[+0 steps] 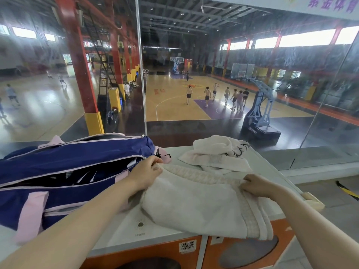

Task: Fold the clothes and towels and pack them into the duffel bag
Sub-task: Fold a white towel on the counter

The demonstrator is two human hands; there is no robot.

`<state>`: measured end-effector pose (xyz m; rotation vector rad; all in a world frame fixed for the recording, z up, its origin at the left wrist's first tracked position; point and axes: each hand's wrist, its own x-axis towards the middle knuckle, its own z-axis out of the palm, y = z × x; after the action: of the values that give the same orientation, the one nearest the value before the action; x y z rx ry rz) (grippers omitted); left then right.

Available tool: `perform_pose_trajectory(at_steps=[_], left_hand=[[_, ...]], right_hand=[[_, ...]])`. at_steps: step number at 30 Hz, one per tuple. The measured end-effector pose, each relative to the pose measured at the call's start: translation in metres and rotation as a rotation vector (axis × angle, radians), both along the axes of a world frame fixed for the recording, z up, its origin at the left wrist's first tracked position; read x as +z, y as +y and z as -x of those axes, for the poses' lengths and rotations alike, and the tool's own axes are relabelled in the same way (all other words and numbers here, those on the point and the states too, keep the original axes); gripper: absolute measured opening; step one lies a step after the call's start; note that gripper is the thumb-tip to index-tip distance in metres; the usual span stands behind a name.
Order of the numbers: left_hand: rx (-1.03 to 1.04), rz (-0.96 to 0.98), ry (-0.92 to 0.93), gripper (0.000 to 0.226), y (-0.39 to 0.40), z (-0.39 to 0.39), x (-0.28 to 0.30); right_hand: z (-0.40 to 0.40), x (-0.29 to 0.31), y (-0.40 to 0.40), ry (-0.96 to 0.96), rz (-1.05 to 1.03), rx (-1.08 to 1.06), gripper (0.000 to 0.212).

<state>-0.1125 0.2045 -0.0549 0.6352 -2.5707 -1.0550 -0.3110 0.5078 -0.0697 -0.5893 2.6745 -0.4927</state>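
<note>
Both hands, left hand (146, 172) and right hand (256, 186), pinch the far edge of the towel (196, 204) right of the bag (64, 171) (open), whose near edge may slip off the counter (120, 230).
</note>
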Motion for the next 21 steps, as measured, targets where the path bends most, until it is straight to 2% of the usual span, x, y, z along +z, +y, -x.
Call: perform_pose_trajectory(at_steps=[3,5,9,12,15,18,21], left_hand=[[-0.013,0.013,0.018,0.024,-0.002,-0.002,0.008],[-0.040,-0.001,0.044,0.021,-0.001,-0.002,0.012],[-0.023,-0.072,0.095,0.015,0.000,-0.006,0.017],[0.021,-0.069,0.039,0.019,-0.004,-0.009,0.013],[0.059,0.200,-0.101,0.034,-0.004,-0.011,-0.002],[0.001,0.396,-0.043,0.051,0.010,-0.012,-0.019],[-0.145,0.704,-0.074,0.050,0.027,-0.009,-0.030]], right_hand=[[-0.005,0.009,0.006,-0.082,0.175,-0.026,0.008],[-0.006,0.013,0.007,-0.078,0.280,-0.070,0.017],[-0.011,0.024,-0.001,0.020,0.371,-0.112,0.027],[-0.011,0.031,-0.009,0.133,0.407,-0.121,0.027],[-0.010,0.029,-0.019,0.202,0.416,-0.121,0.021],[-0.006,0.022,-0.027,0.219,0.429,-0.111,0.021],[-0.003,0.023,-0.031,0.238,0.379,-0.073,0.021]])
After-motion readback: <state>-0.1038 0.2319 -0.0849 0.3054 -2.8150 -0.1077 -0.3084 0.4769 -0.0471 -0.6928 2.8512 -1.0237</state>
